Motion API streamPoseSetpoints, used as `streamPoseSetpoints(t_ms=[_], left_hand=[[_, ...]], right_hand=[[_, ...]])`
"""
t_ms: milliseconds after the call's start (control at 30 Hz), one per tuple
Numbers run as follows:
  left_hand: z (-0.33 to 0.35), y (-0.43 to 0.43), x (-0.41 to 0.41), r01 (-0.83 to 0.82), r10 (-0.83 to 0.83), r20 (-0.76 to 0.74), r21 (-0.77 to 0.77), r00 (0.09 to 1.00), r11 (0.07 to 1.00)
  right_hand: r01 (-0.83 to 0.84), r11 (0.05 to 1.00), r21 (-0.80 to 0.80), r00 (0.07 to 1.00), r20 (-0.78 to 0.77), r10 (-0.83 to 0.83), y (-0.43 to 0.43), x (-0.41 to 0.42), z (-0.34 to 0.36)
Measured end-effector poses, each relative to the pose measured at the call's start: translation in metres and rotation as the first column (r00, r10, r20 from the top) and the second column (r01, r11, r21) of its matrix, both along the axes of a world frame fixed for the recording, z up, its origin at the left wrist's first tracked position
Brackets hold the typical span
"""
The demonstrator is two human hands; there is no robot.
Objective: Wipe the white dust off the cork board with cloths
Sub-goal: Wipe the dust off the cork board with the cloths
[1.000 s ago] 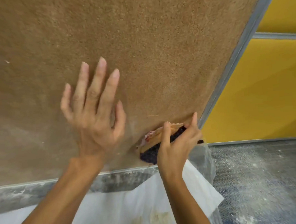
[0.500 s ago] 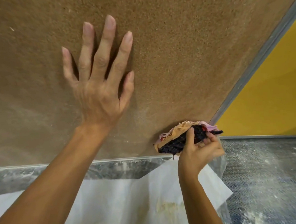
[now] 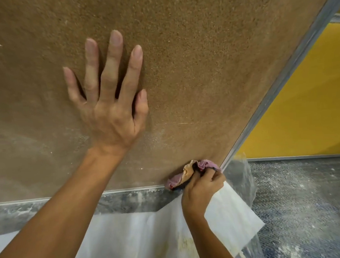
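The right hand (image 3: pixel 203 189) has slid the cloth (image 3: pixel 185 174) down into the bottom right corner of the cork board (image 3: pixel 201 66).

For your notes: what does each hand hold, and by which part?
Right hand grips bunched cloths by their lower side; left hand holds nothing, flat on cork board.

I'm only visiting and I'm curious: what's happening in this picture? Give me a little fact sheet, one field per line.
surface: cork board with a metal frame along its edges
left hand: flat against the board, fingers straight and spread
right hand: grips bunched cloths at the board's lower right corner
dust: white haze on the board's lower left, and white specks on the floor
below the board: white sheet
background: yellow wall
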State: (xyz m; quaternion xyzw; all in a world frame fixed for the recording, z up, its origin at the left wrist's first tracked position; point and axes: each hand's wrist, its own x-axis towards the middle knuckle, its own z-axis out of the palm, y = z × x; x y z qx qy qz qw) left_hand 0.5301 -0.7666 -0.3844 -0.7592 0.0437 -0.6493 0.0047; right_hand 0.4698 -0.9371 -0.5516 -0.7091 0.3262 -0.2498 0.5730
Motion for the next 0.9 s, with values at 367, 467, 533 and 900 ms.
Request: streamPoseSetpoints(t_ms=[367, 467, 533, 900], left_hand=[[-0.003, 0.005, 0.000, 0.045, -0.045, -0.004, -0.009, 0.999, 0.999], [-0.006, 0.004, -0.001, 0.048, -0.048, -0.018, 0.009, 0.999, 0.999], [-0.007, 0.005, -0.002, 0.056, -0.055, -0.015, 0.016, 0.998, 0.998], [-0.007, 0.013, -0.003, 0.060, -0.060, -0.005, 0.028, 0.998, 0.998]], right_hand=[[-0.056, 0.670, -0.741, 0.837, 0.331, 0.436, -0.014, 0.021, -0.011], [-0.218, 0.791, -0.571, 0.931, 0.121, 0.344, -0.034, 0.004, -0.049], [-0.266, 0.812, -0.519, 0.939, 0.052, 0.340, -0.038, -0.003, -0.051], [0.249, 0.458, -0.853, 0.697, 0.486, 0.527, 0.043, 0.040, 0.081]])
